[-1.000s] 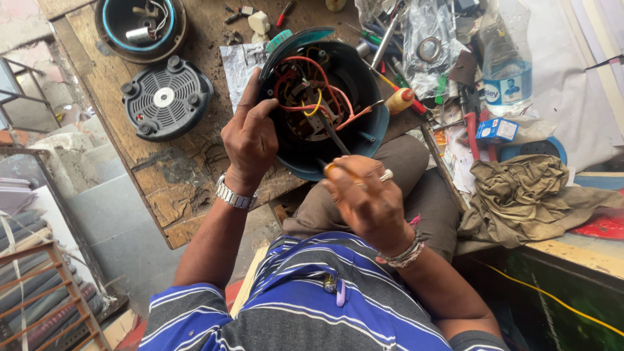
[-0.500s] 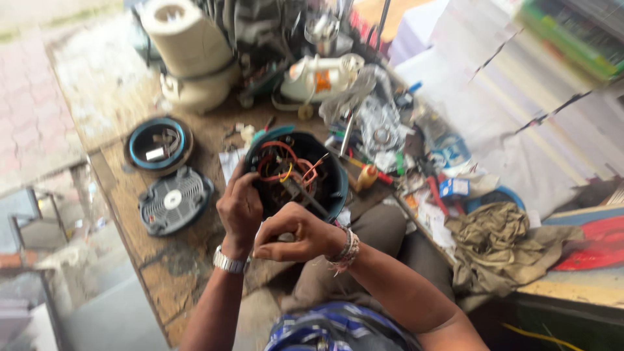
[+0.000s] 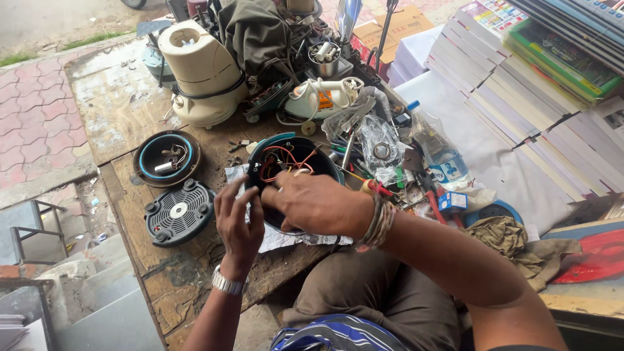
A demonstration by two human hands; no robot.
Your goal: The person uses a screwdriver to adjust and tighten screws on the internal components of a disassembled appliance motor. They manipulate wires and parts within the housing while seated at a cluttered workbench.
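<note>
Nearest, left hand spread, cupping the near-left rim of the round casing; right hand laid across its opening, fingers curled inside, grip unclear. Left of casing, grille and ring; beyond casing, cream iron.

Daylight falls on a worn wooden workbench with peeling paint. Far left lies reddish interlocking paving edged by a grass strip. Near left stand a metal stool and grey concrete steps. At right, a white cloth covers a table.
</note>
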